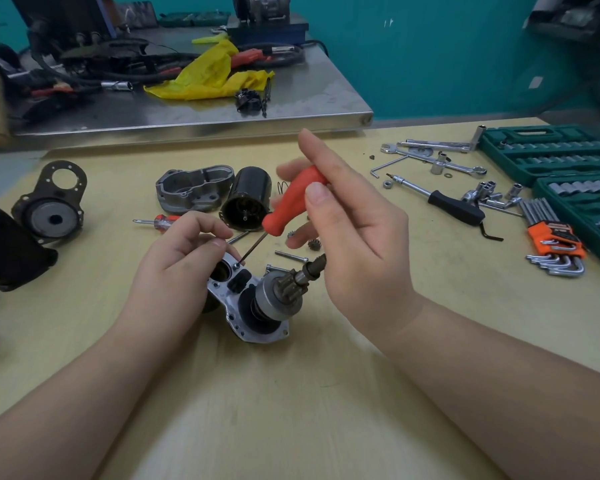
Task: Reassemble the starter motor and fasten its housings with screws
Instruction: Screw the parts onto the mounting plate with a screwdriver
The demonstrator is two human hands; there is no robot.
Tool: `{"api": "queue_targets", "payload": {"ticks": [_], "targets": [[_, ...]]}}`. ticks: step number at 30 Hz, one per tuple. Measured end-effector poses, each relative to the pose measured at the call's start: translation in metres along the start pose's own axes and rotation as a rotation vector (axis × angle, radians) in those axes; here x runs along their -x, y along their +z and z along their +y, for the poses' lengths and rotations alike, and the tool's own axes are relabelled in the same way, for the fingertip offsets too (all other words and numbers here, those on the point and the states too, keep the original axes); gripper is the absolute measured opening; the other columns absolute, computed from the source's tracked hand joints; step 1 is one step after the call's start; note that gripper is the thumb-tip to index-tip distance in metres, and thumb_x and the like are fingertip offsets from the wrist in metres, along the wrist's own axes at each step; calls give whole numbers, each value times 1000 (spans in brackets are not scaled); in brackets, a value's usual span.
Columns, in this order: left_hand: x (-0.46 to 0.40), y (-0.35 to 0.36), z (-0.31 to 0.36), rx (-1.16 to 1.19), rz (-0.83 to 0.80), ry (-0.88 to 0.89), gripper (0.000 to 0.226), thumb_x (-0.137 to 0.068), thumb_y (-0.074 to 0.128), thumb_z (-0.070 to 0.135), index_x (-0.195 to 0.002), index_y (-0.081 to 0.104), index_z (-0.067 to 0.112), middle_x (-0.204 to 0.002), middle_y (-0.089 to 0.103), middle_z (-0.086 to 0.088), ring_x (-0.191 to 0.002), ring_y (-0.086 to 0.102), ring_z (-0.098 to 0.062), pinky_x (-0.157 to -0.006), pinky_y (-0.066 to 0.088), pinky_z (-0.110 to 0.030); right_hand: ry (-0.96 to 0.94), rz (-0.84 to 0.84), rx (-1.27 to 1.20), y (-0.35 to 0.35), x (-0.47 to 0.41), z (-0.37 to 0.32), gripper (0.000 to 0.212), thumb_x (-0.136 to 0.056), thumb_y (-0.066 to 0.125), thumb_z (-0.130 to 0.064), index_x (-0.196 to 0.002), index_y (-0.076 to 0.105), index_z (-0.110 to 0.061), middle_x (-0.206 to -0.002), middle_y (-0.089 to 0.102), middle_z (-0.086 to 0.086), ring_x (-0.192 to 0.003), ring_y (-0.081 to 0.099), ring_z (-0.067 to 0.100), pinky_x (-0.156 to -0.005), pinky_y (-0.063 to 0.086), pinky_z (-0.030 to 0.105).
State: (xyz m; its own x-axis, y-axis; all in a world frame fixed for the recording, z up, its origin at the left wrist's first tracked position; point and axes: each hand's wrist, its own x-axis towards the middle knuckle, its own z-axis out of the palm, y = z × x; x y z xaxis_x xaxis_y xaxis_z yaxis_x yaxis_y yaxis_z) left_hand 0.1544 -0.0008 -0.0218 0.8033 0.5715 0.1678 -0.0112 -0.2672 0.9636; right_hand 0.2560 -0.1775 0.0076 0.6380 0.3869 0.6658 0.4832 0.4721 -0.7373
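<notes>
My right hand [340, 216] pinches orange screwdriver [291, 202], tip in screw [238, 265]; left hand [187, 244] fingers curl on housing [236, 313]. Risk: tilted shaft cams out, screw drops.

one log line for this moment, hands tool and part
step: driving screw | right hand: grips orange screwdriver | tip: on screw in housing | left hand: steadies housing

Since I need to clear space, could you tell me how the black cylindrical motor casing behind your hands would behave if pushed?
The black cylindrical casing lies on its side, so it would probably roll. It looks like hollow metal, likely stiff and fairly heavy. The grey housing cover beside it might stop it rolling left.
</notes>
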Motion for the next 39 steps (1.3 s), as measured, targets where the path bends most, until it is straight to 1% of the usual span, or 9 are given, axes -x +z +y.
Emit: {"api": "queue_targets", "payload": {"ticks": [6, 10, 15, 21, 23, 26, 29, 33, 39], "targets": [[-1, 0, -2, 8, 0, 3, 15, -92, 56, 25, -100, 69, 27, -88, 77, -7, -76, 69, -26, -72, 53, -48, -14, 25, 31, 2, -2, 1, 35, -107, 61, -10, -142, 62, -6, -100, 64, 15, -83, 78, 27, -65, 57, 23], [-2, -1, -4, -4, -4, 11, 16, -91, 56, 26, -101, 69, 28, -88, 77, -6, -82, 70, -39, -74, 55, -53, -9, 14, 20, -2, -1, 0, 38, -111, 48, -9, -148, 55, -14, -111, 70, 12, -89, 76, 30, -61, 59, 40], [-2, -2, -4, -4, 0, 12, 16, -91, 56, 28, -102, 69, 28, -89, 77, -7, -83, 70, -41, -75, 56, -56, -6, 29, 36, 1, -3, -1, 31, -106, 61, -7, -137, 63, -10, -102, 65, 16, -83, 78, 27, -63, 57, 25], [0, -1, -2, -16, -5, 10, 16, -92, 55, 27, -101, 69, 29, -90, 77, -4, -88, 69, -41, -77, 56, -55, 10, 22, 31, 0, 0, 0, 40, -110, 50, -8, -150, 55, -9, -115, 66, 14, -90, 76, 29, -62, 58, 36], [0, 0, -1, -5, -5, 8, 16, -92, 55, 26, -100, 69, 28, -89, 77, -5, -86, 69, -40, -75, 56, -52, 23, 20, 19, 1, 0, 0, 41, -109, 52, -6, -150, 54, -8, -113, 67, 15, -89, 76, 29, -65, 57, 32], [1, 1, -1, 3, -1, 11, 15, -93, 55, 23, -98, 68, 28, -88, 76, -6, -77, 69, -31, -71, 54, -46, -9, 26, 43, 3, -2, 0, 40, -104, 65, -9, -144, 61, -6, -101, 61, 16, -83, 78, 27, -65, 56, 25], [1, 1, -1, -3, -2, 11, 16, -95, 55, 21, -98, 69, 29, -89, 76, -5, -75, 69, -21, -70, 53, -43, -20, 29, 39, 2, -1, 1, 41, -108, 60, -11, -148, 57, -3, -105, 61, 16, -84, 77, 26, -64, 56, 24], [0, 1, -2, 3, -6, 12, 16, -92, 55, 25, -99, 69, 28, -89, 76, -6, -81, 69, -36, -72, 54, -47, 11, 15, 21, 1, 1, 1, 47, -109, 51, -4, -156, 47, -6, -114, 66, 17, -88, 75, 28, -67, 58, 31], [-1, 0, -2, 0, -13, 19, 16, -93, 55, 26, -101, 69, 28, -89, 76, -6, -85, 69, -42, -75, 56, -53, 10, 55, 34, 2, -1, -1, 37, -106, 62, -9, -142, 63, -5, -104, 63, 15, -83, 77, 26, -62, 57, 24]]}}
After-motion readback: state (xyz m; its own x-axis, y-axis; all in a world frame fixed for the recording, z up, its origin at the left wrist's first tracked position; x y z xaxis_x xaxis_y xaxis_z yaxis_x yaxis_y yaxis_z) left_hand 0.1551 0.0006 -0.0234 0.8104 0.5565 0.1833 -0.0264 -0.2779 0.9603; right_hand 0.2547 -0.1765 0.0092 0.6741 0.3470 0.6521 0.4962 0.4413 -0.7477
